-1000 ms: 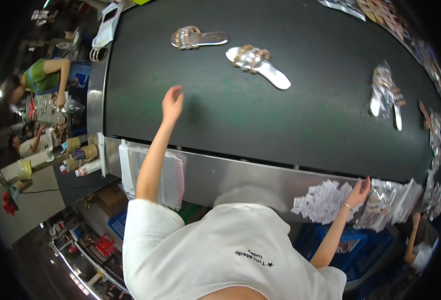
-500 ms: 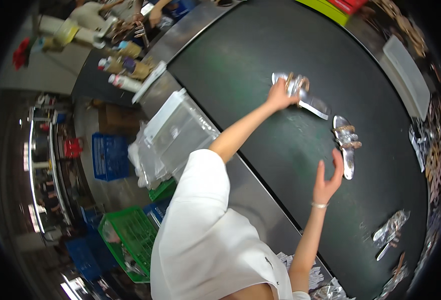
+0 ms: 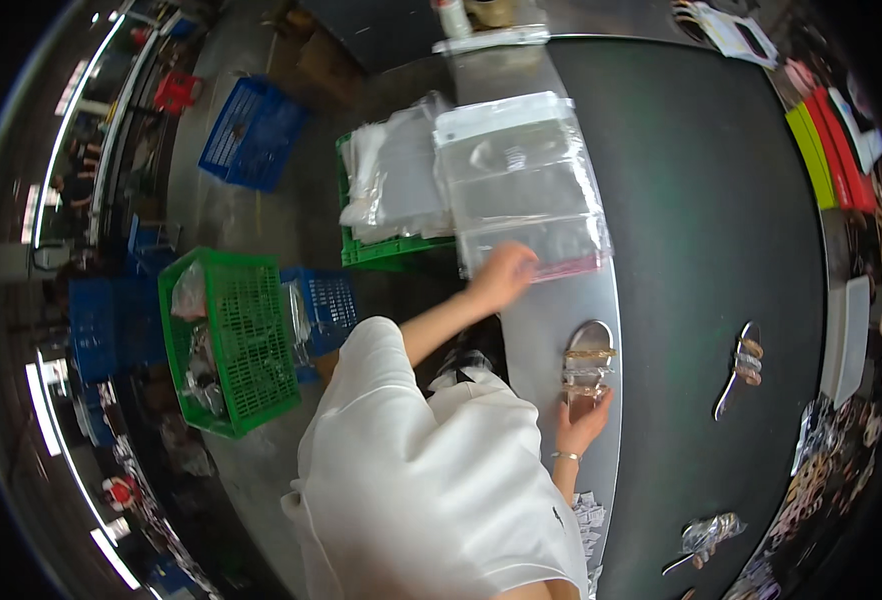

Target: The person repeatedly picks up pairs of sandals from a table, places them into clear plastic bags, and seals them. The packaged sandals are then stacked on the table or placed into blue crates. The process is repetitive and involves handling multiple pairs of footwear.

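We see the left hand [image 3: 503,275] blurred at the pink-edged end of the clear plastic bags [image 3: 523,185], and we cannot tell whether its fingers pinch a bag or merely stand over it. We find the near end of the silver strapped sandal [image 3: 589,364] partly hidden by the right hand [image 3: 582,428], which is closed around it at the metal ledge [image 3: 551,335]; whether the sandal touches the ledge is unclear.

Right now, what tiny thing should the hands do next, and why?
Maybe the left hand should lift a clear plastic bag: it's at the bags' pinkish edge, while the right hand holds a strappy sandal.
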